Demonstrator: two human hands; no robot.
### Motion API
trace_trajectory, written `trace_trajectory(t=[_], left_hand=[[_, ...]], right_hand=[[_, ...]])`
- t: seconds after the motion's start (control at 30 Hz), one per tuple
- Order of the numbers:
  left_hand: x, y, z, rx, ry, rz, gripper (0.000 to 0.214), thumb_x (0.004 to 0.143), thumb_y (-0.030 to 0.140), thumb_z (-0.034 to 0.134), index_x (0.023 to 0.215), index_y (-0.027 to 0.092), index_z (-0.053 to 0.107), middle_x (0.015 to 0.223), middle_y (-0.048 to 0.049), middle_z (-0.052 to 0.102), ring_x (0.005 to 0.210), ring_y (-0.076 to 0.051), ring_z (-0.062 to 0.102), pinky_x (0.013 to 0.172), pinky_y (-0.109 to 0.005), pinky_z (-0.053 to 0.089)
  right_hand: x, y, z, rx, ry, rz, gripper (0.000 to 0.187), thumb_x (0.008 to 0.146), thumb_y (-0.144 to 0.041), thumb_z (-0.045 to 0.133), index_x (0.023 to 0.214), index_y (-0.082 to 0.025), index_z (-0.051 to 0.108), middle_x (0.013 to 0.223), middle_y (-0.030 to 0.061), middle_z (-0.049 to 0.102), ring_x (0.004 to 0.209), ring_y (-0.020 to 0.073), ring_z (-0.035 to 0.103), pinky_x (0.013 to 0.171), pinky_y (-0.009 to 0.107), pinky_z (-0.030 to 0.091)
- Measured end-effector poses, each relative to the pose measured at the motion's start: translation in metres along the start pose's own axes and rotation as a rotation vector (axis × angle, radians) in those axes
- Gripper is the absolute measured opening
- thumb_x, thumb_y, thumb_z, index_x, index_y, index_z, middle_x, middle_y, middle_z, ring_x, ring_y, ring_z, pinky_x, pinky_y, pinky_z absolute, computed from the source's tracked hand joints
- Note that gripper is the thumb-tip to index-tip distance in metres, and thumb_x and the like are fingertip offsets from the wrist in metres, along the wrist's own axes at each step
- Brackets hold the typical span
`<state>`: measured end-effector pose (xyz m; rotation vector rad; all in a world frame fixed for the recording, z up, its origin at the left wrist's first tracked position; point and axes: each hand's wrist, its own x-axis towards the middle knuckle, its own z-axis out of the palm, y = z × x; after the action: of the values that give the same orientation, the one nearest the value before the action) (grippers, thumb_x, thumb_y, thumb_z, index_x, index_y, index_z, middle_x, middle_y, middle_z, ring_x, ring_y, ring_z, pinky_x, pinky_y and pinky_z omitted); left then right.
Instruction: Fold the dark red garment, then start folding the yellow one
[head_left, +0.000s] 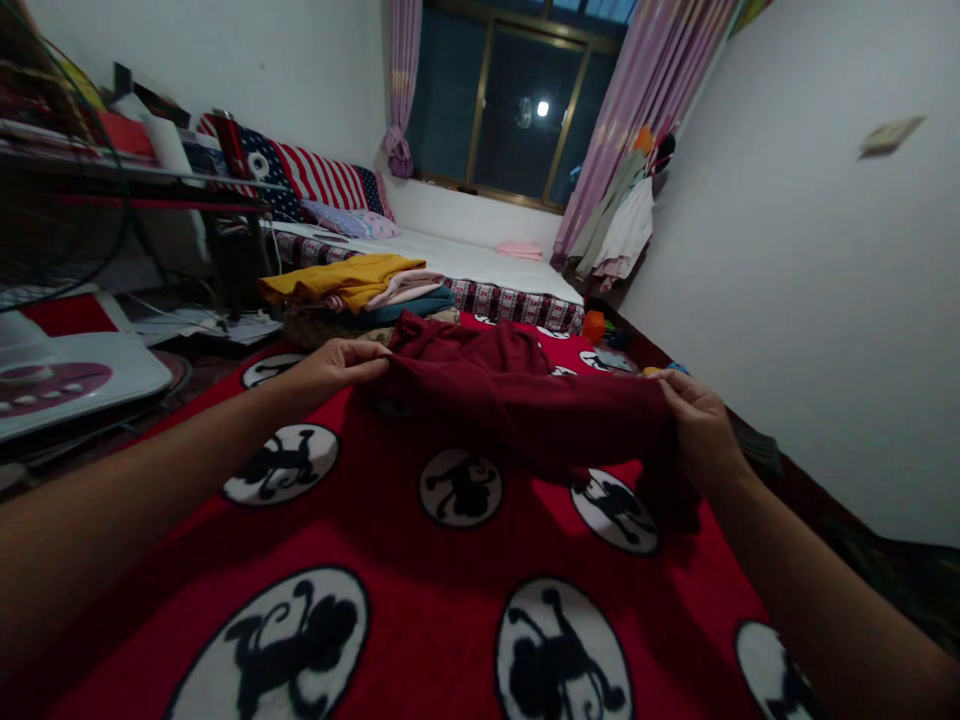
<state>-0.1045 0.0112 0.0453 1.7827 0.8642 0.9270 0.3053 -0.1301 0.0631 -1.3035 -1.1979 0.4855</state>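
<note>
A dark red garment (525, 405) stretches between my two hands just above a red blanket (405, 610) with white circles and black monkey figures. My left hand (341, 365) pinches its left corner between thumb and fingers. At the other end my right hand (697, 415) grips the right corner, and some cloth hangs down beneath it. The garment's far part lies bunched on the blanket. Its exact kind cannot be made out.
Folded clothes with a yellow piece on top (352, 280) are stacked beyond my left hand. A white-topped bed (450, 255) stands under the window. A cluttered desk (187, 185) is at left; clothes hang (626, 230) by the right wall (810, 300).
</note>
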Motion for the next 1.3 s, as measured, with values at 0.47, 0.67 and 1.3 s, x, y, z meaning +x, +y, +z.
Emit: trace_trajectory(t=[0.47,0.67,1.3], left_hand=[[-0.046,0.008,0.011,0.595,-0.825,-0.064,0.019,0.074,0.02,0.056,0.083,0.019,0.073,0.087,-0.0023,0.073,0.08,-0.017,0.065,0.076,-0.022,0.048],[0.004,-0.041,-0.008,0.843,0.008,-0.017,0.042,0.077,0.037,0.055,0.113,0.019,0.065,0.113,-0.0087,0.068,0.106,-0.026,0.061,0.093,-0.033,0.046],[-0.004,-0.035,-0.024,0.597,0.118,-0.023,0.045,0.067,0.036,0.053,0.106,0.021,0.07,0.101,-0.0018,0.074,0.088,-0.023,0.068,0.079,-0.027,0.052]], right_hand=[[-0.056,0.018,0.0,-0.936,-0.931,0.27,0.025,0.082,-0.038,0.055,0.079,-0.018,0.07,0.072,0.004,0.069,0.065,0.0165,0.061,0.056,0.024,0.04],[-0.031,0.059,0.007,-1.028,-0.333,0.004,0.05,0.071,-0.027,0.065,0.12,-0.018,0.058,0.119,0.0131,0.062,0.091,0.0223,0.065,0.081,0.032,0.048],[-0.018,0.055,-0.046,-0.58,-0.139,-0.22,0.01,0.059,-0.022,0.058,0.069,-0.022,0.055,0.072,0.001,0.059,0.069,0.0171,0.055,0.063,0.027,0.043]])
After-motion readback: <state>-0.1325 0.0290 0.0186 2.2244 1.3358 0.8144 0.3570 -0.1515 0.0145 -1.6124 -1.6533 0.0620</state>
